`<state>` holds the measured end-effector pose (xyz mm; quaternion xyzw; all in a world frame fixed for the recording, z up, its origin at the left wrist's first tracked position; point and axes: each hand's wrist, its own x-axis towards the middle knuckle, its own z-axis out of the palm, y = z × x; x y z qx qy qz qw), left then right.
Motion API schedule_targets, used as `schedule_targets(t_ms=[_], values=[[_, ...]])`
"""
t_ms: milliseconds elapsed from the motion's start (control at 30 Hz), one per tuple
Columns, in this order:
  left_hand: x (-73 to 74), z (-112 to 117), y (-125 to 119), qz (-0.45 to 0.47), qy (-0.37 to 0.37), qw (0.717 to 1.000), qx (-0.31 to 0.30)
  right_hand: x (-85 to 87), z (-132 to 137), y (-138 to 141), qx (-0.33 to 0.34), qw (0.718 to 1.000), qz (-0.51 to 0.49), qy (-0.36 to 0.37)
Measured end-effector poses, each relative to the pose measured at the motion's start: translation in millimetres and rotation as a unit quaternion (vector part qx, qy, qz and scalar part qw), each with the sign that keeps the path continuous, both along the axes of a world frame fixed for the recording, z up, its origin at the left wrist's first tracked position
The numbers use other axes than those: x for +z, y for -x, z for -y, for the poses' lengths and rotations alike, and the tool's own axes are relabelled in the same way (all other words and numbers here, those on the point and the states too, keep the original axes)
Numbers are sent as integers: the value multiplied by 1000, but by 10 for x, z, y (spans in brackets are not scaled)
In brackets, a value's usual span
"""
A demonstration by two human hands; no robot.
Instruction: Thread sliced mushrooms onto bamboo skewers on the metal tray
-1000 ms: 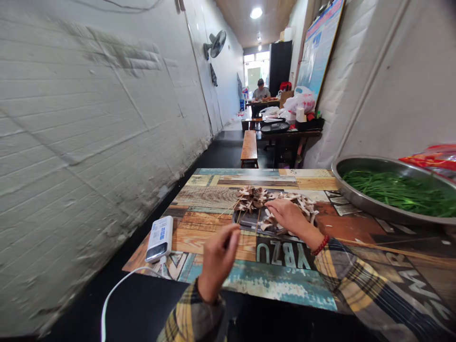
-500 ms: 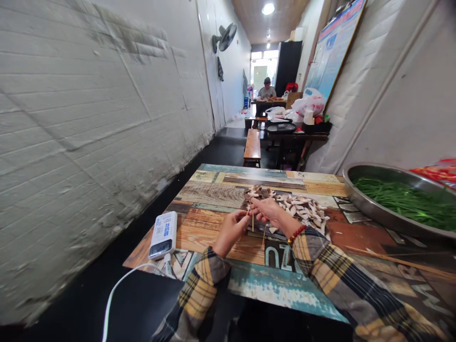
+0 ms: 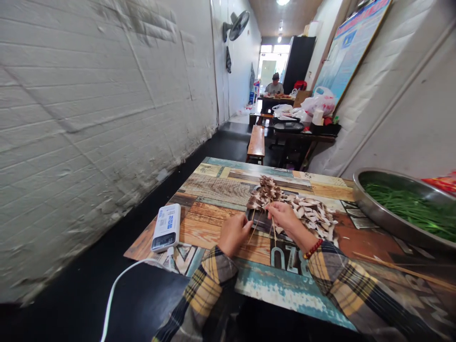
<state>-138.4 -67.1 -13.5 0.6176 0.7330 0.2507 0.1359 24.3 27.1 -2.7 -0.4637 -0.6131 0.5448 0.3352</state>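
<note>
two grips: left hand, right hand pinch thin skewer | mushroom slices pale-brown

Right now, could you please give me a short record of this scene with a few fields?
Left: the left hand pinches a bamboo skewer
Right: the right hand is curled at the near edge of the loose mushroom slices; its grip is unclear
Beyond the hands: skewered mushrooms in a heap
Table's left edge: power bank with a white cable plugged in
Far right: steel basin holding green stalks
</note>
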Motion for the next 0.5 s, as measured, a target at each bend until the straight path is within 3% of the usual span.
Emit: schedule_targets(t_ms=[267, 500], values=[[17, -47, -121, -35, 31, 999, 21, 13, -56, -72, -21, 997, 35, -58], [-109, -86, -9, 4, -32, 999, 40, -41, -38, -37, -19, 996, 43, -71]])
